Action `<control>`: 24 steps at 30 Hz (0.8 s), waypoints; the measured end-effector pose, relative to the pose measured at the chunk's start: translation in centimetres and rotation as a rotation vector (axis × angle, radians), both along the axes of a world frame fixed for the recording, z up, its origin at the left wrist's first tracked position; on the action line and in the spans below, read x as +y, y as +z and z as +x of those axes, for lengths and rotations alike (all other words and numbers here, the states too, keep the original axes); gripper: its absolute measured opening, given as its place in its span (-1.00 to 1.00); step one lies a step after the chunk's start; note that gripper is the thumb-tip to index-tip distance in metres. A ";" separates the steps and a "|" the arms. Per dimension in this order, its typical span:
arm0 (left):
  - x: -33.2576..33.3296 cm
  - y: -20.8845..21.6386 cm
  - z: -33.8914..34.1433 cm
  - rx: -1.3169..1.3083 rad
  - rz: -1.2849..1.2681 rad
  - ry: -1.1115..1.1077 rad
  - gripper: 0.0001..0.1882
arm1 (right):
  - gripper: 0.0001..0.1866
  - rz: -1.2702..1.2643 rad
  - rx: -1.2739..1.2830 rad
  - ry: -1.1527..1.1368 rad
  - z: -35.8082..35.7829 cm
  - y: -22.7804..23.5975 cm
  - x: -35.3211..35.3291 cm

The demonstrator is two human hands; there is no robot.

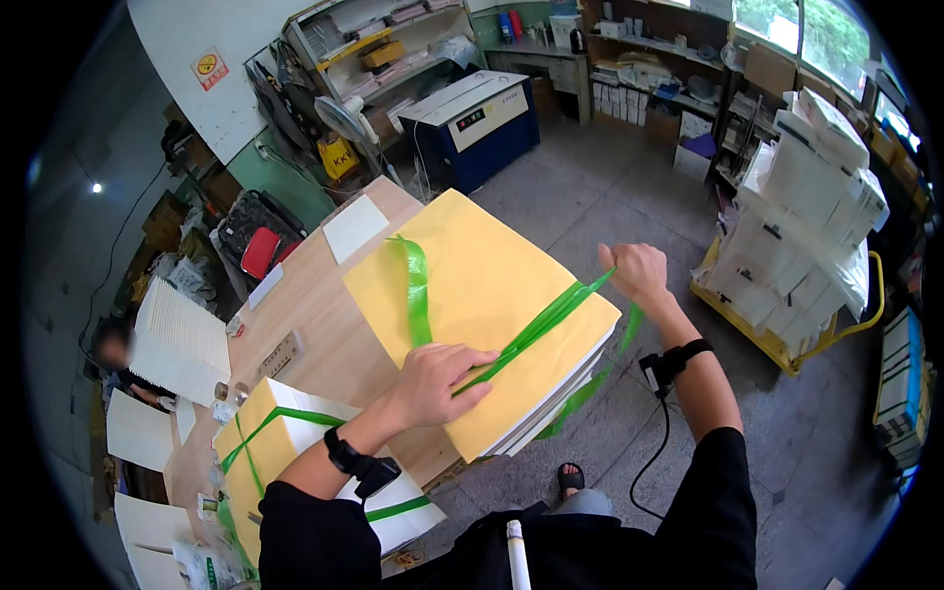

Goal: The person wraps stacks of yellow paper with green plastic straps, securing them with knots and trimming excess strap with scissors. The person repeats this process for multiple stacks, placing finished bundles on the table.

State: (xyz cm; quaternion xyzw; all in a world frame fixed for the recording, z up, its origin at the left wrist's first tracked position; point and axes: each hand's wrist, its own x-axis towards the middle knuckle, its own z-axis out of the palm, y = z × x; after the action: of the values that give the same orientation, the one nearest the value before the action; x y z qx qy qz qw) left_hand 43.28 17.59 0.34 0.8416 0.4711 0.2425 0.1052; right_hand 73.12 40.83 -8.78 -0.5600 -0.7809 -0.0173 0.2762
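Note:
A thick stack of paper with a yellow cover sheet [467, 251] lies at the table's near right corner. Green plastic ribbon [544, 323] runs across its top in a slanting band. My left hand [441, 382] rests on the cover, thumb and index finger stretched out on either side of the band. Beyond the stack's right edge, my right hand [639, 272] is closed on the ribbon, which is taut up to it. A loose ribbon tail hangs below that hand. Another ribbon end curls over the cover's left part.
A second ribbon-tied stack [280, 428] stands left on the wooden table [300, 315]. Behind are white paper piles [182, 329] and a person at the far left. A blue-and-white machine [477, 126] stands ahead; a loaded yellow cart [747, 320] is right. A cigarette [517, 559] shows at the lower edge.

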 end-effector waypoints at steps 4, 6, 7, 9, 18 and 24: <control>0.8 -0.6 -0.1 -0.017 0.094 -0.102 -0.53 | -0.54 -0.002 0.172 0.030 -0.7 -4.0 1.3; 0.7 -0.3 -0.1 0.043 0.086 -0.086 -0.54 | -0.57 -0.071 0.231 0.067 -1.2 -7.8 0.9; 0.6 -0.3 -0.1 0.073 0.072 -0.082 -0.55 | -0.58 -0.131 0.255 0.092 -1.8 -10.0 -0.2; -0.1 -0.9 -0.4 0.098 0.081 -0.051 -0.55 | -0.61 -0.117 0.276 0.168 -2.5 -11.5 -2.0; -0.7 -0.3 -0.1 0.155 0.082 0.009 -0.59 | -0.56 -0.510 0.257 0.134 1.7 -30.9 -4.9; -0.6 -1.9 -1.0 0.139 0.079 0.045 -0.56 | -0.65 -0.615 0.370 0.143 -6.3 -37.0 -8.2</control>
State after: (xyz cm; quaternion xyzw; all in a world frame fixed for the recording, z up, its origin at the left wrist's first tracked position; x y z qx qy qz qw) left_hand 42.30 16.99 -1.55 0.8491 0.4859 0.2043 0.0335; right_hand 66.81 32.67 -45.77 -0.5546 -0.7235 0.3393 0.2321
